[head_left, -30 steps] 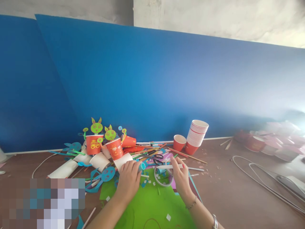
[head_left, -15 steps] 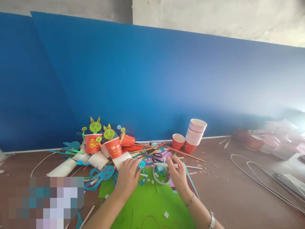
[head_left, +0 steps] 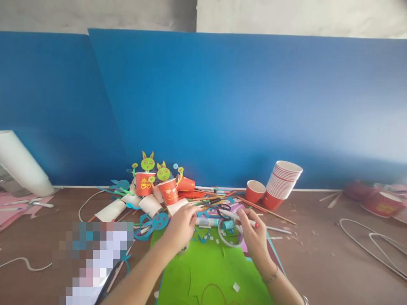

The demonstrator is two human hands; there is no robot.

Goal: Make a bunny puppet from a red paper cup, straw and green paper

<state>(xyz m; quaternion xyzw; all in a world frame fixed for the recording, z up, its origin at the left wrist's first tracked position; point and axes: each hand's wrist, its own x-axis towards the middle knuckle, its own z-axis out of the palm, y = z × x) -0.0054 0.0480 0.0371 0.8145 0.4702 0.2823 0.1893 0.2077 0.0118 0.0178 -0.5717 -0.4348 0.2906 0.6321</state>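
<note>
My left hand (head_left: 182, 228) reaches in from the left above a green sheet (head_left: 219, 271). Its fingers point right and are drawn together; whatever they hold is hidden. A white and blue tube (head_left: 206, 222) lies just beside these fingertips. A white marker (head_left: 233, 215) with a red end is gripped in my right hand (head_left: 255, 239), its far end pointing left. Below and left of the marker, a pale ring (head_left: 221, 237) surrounds a small teal roll (head_left: 227, 225). Black-handled scissors (head_left: 224, 207) lie behind the marker.
Two red cups with green paper rabbits (head_left: 145, 183) stand at the back left, among white paper tubes (head_left: 110, 210) and blue paper cutouts (head_left: 159, 221). A cup stack (head_left: 284, 180) leans beside a single red cup (head_left: 255, 192). White cable (head_left: 356, 241) loops at right; paper scraps (head_left: 235, 287) are scattered.
The camera view has turned left, so the scene sits farther right. The teal round piece at my left fingertips no longer shows. My right hand still holds the marker.
</note>
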